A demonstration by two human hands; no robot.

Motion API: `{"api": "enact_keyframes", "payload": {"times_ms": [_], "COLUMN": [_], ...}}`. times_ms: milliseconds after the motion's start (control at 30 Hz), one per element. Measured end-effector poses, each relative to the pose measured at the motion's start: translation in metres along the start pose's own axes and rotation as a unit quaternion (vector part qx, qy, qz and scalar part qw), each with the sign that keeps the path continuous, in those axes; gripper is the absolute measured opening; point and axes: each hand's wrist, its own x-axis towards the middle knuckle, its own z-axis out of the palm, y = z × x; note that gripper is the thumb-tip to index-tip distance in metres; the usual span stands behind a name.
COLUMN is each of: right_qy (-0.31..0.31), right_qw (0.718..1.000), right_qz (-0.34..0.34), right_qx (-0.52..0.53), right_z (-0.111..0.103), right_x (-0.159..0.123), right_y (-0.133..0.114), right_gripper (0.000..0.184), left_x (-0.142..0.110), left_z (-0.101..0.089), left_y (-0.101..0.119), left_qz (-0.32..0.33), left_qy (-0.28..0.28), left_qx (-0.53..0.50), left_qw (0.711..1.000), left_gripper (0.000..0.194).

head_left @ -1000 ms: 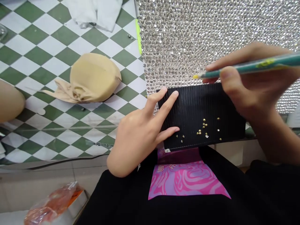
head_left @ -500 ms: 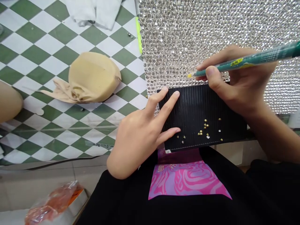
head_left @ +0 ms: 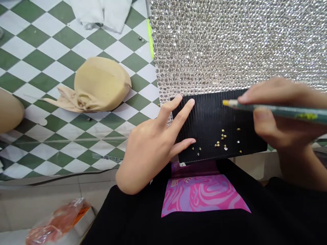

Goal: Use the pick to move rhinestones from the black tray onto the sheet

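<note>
My left hand lies with fingers spread on the left end of a black ridged tray. In my right hand is a green pen-like stick with a yellow tip, pointing left above the tray; the hand is slightly blurred. Several small gold-backed rhinestones are scattered on the lower part of the tray, a few of them near my left thumb. Beyond the tray's far edge spreads a sheet covered with rows of silver rhinestones.
A beige fabric-wrapped pad with a knotted end rests on the green-and-white checked tablecloth. White cloth lies at the back, beside a neon-yellow strip. A box with an orange-tinted plastic bag stands below the table edge.
My right hand has moved right and toward me, bringing the stick's yellow tip from over the rhinestone sheet to above the tray. The left hand has stayed in place.
</note>
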Motion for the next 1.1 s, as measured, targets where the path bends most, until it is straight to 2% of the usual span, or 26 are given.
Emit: {"api": "enact_keyframes", "payload": {"times_ms": [133, 267, 633, 800, 1100], "right_qy": [-0.016, -0.004, -0.062, -0.062, -0.069], "right_qw": [0.996, 0.995, 0.993, 0.99, 0.993], "right_qz": [-0.04, -0.037, -0.037, -0.068, -0.048], "right_qx": [0.072, 0.09, 0.093, 0.109, 0.079], "right_z": [-0.003, 0.001, 0.001, 0.001, -0.001], "right_x": [-0.038, -0.055, -0.054, -0.051, -0.048], "right_y": [-0.001, 0.001, 0.003, 0.001, -0.005], "right_gripper": [0.04, 0.039, 0.038, 0.037, 0.037], "left_x": [0.0, 0.001, 0.001, 0.001, 0.001], "left_z": [0.001, 0.0, -0.001, 0.001, 0.001], "left_y": [0.0, 0.002, 0.001, 0.001, 0.001], "left_qz": [-0.001, -0.003, -0.004, 0.001, -0.001], "left_qy": [0.008, 0.001, -0.001, 0.005, 0.007], "left_qx": [0.006, 0.03, 0.013, 0.023, 0.024], "left_qw": [1.0, 1.0, 1.0, 1.0, 1.0], "left_gripper": [0.067, 0.065, 0.069, 0.069, 0.069]}}
